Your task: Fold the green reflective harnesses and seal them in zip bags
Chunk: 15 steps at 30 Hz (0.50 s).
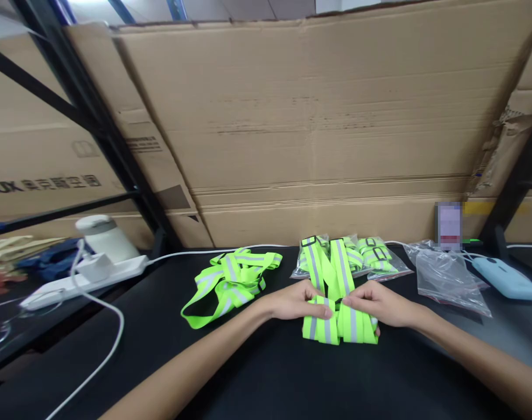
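Both hands pinch 1 folded reflective strap bundle (339, 321) at the near middle of the black table (266, 373). Left hand (297, 303) closes on its left fold, right hand (375, 304) on the right. Risk: the springy webbing likely unfolds if either grip slackens. The strap tails run back over the bagged straps (371, 256), so a pull could drag those. Loose strap pile (231, 283) lies apart, left.

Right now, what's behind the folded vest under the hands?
Behind the folded vest held by the left hand and right hand lie bagged vests; its raised straps cover part of them.
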### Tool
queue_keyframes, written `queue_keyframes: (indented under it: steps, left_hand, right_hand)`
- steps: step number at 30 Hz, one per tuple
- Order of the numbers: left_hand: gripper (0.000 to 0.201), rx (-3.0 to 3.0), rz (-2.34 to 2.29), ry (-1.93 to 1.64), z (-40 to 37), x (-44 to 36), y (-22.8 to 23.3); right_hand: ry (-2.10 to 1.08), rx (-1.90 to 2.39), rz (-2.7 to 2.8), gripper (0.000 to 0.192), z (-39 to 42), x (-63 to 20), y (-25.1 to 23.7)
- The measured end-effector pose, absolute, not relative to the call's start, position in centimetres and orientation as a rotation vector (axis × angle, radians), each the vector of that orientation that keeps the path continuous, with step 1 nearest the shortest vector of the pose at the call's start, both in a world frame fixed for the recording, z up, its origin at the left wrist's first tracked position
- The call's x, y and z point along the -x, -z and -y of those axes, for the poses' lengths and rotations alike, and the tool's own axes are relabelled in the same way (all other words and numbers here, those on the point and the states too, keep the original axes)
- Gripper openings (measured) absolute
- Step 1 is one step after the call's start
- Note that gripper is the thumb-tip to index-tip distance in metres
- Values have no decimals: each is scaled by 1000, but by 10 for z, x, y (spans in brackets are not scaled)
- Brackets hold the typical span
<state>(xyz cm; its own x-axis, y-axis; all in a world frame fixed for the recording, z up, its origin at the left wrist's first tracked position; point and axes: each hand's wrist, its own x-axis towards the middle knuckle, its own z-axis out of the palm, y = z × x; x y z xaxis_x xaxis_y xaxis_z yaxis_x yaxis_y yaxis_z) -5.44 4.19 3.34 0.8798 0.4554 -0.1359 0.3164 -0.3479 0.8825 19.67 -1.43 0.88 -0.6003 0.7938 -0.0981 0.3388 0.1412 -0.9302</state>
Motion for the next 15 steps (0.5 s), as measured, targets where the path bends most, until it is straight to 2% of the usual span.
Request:
queue_keyframes:
  steps: [4, 9, 12, 15]
  left_hand:
    - [54, -1909, -534, -265, -46, 53, -22]
    - [31, -1926, -650, -561, -25, 54, -16]
    - [30, -1951, -719, -655, -13, 55, -14]
    - [30, -2053, -746, -653, -10, 56, -14]
  right_hand:
    - [-1438, 1144, 1789, 46, 11, -191, 2]
    - [-892, 1144, 1841, 38, 25, -190, 1]
    - [-635, 1152, 1990, 34, 32, -192, -1]
    - [-545, 1181, 2006, 26, 34, -194, 2]
